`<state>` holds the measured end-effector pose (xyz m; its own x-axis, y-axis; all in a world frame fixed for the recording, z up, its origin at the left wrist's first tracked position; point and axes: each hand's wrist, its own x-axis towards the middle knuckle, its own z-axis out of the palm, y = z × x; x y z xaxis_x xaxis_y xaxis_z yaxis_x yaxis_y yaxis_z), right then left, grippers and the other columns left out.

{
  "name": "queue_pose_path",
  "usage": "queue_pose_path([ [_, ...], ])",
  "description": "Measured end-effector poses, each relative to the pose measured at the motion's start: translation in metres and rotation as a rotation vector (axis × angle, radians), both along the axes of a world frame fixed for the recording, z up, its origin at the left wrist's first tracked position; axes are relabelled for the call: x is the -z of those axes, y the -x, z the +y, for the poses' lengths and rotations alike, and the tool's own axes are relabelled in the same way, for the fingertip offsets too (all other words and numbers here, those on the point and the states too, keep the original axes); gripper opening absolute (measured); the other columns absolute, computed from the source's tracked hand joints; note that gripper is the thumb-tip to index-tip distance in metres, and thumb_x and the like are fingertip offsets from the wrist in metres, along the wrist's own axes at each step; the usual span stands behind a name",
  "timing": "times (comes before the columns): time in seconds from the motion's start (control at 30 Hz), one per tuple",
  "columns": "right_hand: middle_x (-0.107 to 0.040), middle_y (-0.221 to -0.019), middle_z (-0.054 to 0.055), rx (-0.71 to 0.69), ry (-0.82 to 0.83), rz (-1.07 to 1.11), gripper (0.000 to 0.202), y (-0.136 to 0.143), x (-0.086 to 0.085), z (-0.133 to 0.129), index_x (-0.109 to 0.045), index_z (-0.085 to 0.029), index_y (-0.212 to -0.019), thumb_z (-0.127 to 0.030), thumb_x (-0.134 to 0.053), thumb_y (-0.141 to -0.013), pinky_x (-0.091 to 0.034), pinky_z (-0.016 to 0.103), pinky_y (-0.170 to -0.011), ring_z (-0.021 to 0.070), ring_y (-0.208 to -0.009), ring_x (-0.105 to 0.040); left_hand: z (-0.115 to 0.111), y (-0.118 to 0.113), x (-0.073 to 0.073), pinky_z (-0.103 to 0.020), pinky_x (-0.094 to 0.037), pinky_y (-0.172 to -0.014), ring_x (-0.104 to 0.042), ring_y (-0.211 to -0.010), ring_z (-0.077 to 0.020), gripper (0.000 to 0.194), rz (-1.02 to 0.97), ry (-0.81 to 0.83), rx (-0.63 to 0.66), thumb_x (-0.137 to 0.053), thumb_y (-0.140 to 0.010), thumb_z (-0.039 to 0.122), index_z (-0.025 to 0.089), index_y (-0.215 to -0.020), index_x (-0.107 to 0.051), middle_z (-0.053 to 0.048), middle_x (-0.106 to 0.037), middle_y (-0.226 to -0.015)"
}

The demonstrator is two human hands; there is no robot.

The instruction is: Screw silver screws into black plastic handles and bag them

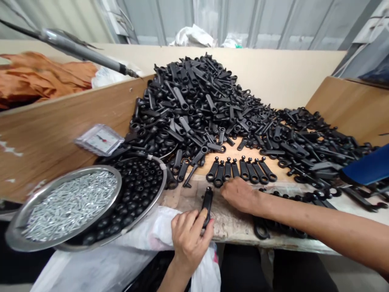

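Note:
Near the table's front edge, my left hand [191,235] is closed around the ring end of a black crank handle [208,198]. The handle's narrow end, with a small round tip, points away from me. To its right, my right hand [238,195] is curled with its knuckles up, at the near side of a row of black crank handles [253,172]. Its fingertips are hidden, so whatever they may hold cannot be seen. The handles in the row lie side by side, ring ends toward me. More crank handles [261,230] lie partly under my right forearm.
A tall heap of black handles [194,93] fills the back, spreading right. At left, a metal dish of silver screws [73,202] overlaps a bowl of black knobs [136,190]. A clear-cased dial [101,139] leans nearby. A power screwdriver [82,50] hangs upper left; a blue object [369,166] juts in right.

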<state>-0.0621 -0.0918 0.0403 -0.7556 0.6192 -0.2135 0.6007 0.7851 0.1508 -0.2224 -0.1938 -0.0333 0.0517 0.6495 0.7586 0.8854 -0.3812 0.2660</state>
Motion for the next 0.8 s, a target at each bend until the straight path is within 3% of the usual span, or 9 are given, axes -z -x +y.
queue_pose_path([
  [0.13,-0.068,-0.081,0.014,0.043,0.050,0.105,0.020,-0.001,-0.006,0.006,-0.066,-0.011,-0.081,-0.007,-0.046,-0.079,-0.047,0.029,-0.068,0.0227,-0.079,-0.064,0.001,0.003,0.001,-0.033,-0.039,-0.071,-0.056,-0.073,-0.0164,0.022,0.075,-0.019,0.013,-0.066,-0.071,0.019,0.016,-0.092,-0.065,-0.005,-0.064,-0.079],
  [0.23,-0.068,-0.080,0.012,0.140,0.072,0.199,0.019,-0.014,-0.029,0.010,-0.066,-0.011,-0.078,-0.009,-0.048,-0.078,-0.045,0.025,-0.067,0.0199,-0.076,-0.064,0.003,0.007,0.002,-0.032,-0.039,-0.071,-0.056,-0.072,-0.0155,0.023,0.099,-0.021,0.025,-0.066,-0.071,0.019,0.017,-0.094,-0.064,-0.004,-0.064,-0.080],
  [0.37,-0.067,-0.083,0.006,0.194,0.092,0.383,0.026,-0.062,-0.065,0.004,-0.066,-0.013,-0.081,-0.008,-0.041,-0.080,-0.042,0.021,-0.071,0.0140,-0.078,-0.061,0.001,0.008,-0.004,-0.035,-0.042,-0.075,-0.057,-0.081,-0.0197,0.031,0.157,0.004,-0.010,-0.066,-0.072,0.023,0.014,-0.101,-0.061,-0.009,-0.064,-0.090],
  [0.43,-0.067,-0.082,0.004,0.208,0.117,0.558,0.029,-0.093,-0.073,-0.007,-0.066,-0.013,-0.081,-0.007,-0.039,-0.080,-0.042,0.020,-0.072,0.0122,-0.077,-0.060,-0.003,0.000,-0.011,-0.039,-0.043,-0.078,-0.057,-0.089,-0.0246,0.041,0.181,0.003,-0.027,-0.068,-0.071,0.028,0.011,-0.107,-0.057,-0.014,-0.063,-0.098],
  [0.57,-0.066,-0.077,0.004,0.331,0.319,1.013,0.024,-0.146,-0.065,-0.039,-0.067,-0.014,-0.076,-0.013,-0.043,-0.079,-0.043,0.022,-0.072,0.0139,-0.075,-0.060,-0.017,-0.042,-0.028,-0.041,-0.043,-0.082,-0.056,-0.093,-0.0262,0.038,0.137,0.033,0.128,-0.068,-0.070,0.026,0.012,-0.104,-0.058,-0.012,-0.064,-0.097],
  [0.67,-0.065,-0.077,0.004,0.464,0.464,1.099,0.021,-0.172,-0.054,-0.060,-0.067,-0.015,-0.075,-0.016,-0.047,-0.079,-0.044,0.023,-0.072,0.0148,-0.075,-0.059,-0.020,-0.082,-0.034,-0.037,-0.043,-0.078,-0.056,-0.087,-0.0232,0.033,0.108,0.160,0.251,-0.065,-0.071,0.030,0.016,-0.100,-0.060,-0.008,-0.064,-0.093],
  [0.8,-0.065,-0.081,0.004,0.578,0.553,1.073,0.021,-0.199,-0.045,-0.077,-0.068,-0.016,-0.076,-0.025,-0.050,-0.082,-0.044,0.023,-0.064,0.0152,-0.073,-0.059,-0.013,-0.115,-0.032,-0.033,-0.045,-0.068,-0.056,-0.076,-0.0196,0.029,0.131,0.247,0.195,-0.062,-0.073,0.029,0.017,-0.099,-0.061,-0.006,-0.063,-0.085],
])
